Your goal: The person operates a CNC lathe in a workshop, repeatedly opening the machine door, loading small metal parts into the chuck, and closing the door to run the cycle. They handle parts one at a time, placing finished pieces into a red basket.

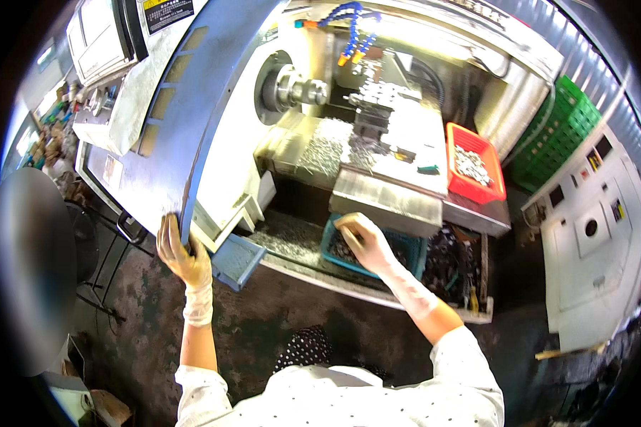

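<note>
My left hand (184, 256), in a thin glove, grips the edge of the blue sliding door (185, 92) of a lathe. My right hand (363, 242), also gloved, is over a teal plastic basket (413, 260) below the steel slide, its fingers curled; whether anything is between them I cannot make out. Above stand the chuck (288, 89), the tool holder (370, 114), blue coolant hoses (352, 28) and metal chips. A red bin (493, 178) of small metal parts sits right of the slide.
A blue tray (235, 263) juts out under the door. A green crate (555, 128) and a white panel (584, 285) stand at the right. A dark stool or stand (92, 270) and clutter are at the left. The machine's front rail (313, 285) crosses before me.
</note>
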### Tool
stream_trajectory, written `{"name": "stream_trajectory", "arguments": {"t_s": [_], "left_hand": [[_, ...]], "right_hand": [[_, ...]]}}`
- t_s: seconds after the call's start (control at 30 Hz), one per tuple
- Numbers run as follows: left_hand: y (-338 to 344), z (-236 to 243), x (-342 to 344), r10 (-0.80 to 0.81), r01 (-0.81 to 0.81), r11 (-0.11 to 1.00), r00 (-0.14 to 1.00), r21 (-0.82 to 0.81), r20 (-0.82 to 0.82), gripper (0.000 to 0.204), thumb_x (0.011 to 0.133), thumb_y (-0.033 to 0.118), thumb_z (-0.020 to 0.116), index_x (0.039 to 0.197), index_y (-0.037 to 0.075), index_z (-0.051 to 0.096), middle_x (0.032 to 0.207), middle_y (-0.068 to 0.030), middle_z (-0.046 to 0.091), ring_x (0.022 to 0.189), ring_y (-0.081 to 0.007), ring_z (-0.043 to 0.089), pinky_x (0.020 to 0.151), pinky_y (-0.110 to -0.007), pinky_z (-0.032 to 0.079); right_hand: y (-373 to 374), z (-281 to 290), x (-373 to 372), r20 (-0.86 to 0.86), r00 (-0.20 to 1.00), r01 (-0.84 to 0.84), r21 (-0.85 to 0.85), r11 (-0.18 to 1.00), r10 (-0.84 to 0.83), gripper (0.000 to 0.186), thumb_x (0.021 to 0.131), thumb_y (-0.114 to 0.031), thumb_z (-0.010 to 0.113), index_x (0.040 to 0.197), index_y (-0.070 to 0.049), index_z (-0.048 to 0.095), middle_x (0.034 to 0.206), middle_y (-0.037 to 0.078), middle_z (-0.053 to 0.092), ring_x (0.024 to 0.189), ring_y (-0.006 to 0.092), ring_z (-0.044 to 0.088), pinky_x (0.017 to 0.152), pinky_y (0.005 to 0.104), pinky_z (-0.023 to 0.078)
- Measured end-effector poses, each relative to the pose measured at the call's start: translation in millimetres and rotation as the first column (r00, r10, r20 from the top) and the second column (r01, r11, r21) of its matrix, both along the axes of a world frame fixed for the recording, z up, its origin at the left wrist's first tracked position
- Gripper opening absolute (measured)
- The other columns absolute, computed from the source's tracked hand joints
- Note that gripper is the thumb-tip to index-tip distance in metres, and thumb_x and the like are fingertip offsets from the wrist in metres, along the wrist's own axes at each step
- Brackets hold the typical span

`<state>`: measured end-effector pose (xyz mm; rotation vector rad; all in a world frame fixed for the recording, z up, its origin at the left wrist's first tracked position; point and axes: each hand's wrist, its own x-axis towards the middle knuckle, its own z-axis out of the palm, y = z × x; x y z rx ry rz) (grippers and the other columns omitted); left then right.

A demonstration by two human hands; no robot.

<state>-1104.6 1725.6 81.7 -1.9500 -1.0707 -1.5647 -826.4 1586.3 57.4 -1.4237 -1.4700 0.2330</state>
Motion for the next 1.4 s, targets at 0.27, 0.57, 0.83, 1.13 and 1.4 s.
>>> {"name": "stream_trajectory", "arguments": {"t_s": [0.27, 0.57, 0.83, 1.13, 1.4], "left_hand": [[4, 1, 14, 0.109, -0.109, 0.993, 0.994, 0.049, -0.003, 0.031, 0.073, -0.006, 0.049, 0.104, -0.005, 0.045, 0.103, -0.0198, 0.049, 0.094, -0.0332, 0.049, 0.083, -0.043, 0.038], [-3, -14, -1, 0.133, -0.136, 0.990, 0.988, -0.033, -0.075, 0.034, 0.076, -0.004, 0.048, 0.108, -0.002, 0.040, 0.110, -0.0202, 0.044, 0.103, -0.0353, 0.043, 0.089, -0.046, 0.033], [-8, -17, -3, 0.152, -0.157, 0.985, 0.986, -0.068, -0.071, 0.033, 0.078, 0.001, 0.050, 0.109, -0.001, 0.039, 0.111, -0.0201, 0.043, 0.103, -0.0365, 0.043, 0.089, -0.046, 0.033], [-2, -17, -1, 0.129, -0.131, 0.991, 0.990, -0.029, -0.049, 0.033, 0.076, -0.003, 0.050, 0.109, -0.002, 0.040, 0.112, -0.0203, 0.043, 0.103, -0.0352, 0.043, 0.089, -0.044, 0.034], [-1, -15, 5, 0.222, -0.221, 0.975, 0.975, -0.027, 0.031, 0.033, 0.078, 0.002, 0.050, 0.110, -0.003, 0.044, 0.113, -0.0177, 0.046, 0.104, -0.0306, 0.045, 0.088, -0.038, 0.035]], "right_hand": [[294, -2, 115, -0.843, 0.536, 0.288, 0.130, 0.949, -0.047, 0.012, 0.076, -0.014, 0.053, 0.077, -0.002, 0.057, 0.064, 0.002, 0.054, 0.055, 0.0100, 0.047, 0.048, 0.0236, 0.037], [385, -28, 185, -0.781, 0.555, 0.428, -0.028, 0.904, -0.287, 0.028, 0.069, -0.025, 0.063, 0.072, 0.003, 0.056, 0.057, 0.004, 0.053, 0.049, 0.0096, 0.047, 0.045, 0.0219, 0.039], [384, -27, 188, -0.866, 0.434, 0.344, -0.097, 0.934, -0.250, 0.032, 0.071, -0.027, 0.062, 0.081, 0.002, 0.055, 0.068, 0.005, 0.054, 0.054, 0.0112, 0.051, 0.046, 0.0221, 0.045], [352, -17, 161, -0.846, 0.462, 0.232, -0.174, 0.957, -0.266, 0.019, 0.066, -0.022, 0.057, 0.061, -0.005, 0.051, 0.061, 0.004, 0.048, 0.057, 0.0140, 0.049, 0.051, 0.0260, 0.043], [142, 41, 210, 0.501, 0.776, 0.462, -0.036, 0.886, -0.384, 0.026, 0.058, -0.018, 0.059, 0.078, -0.002, 0.053, 0.098, 0.015, 0.048, 0.090, 0.0285, 0.046, 0.078, 0.0367, 0.039]]}}
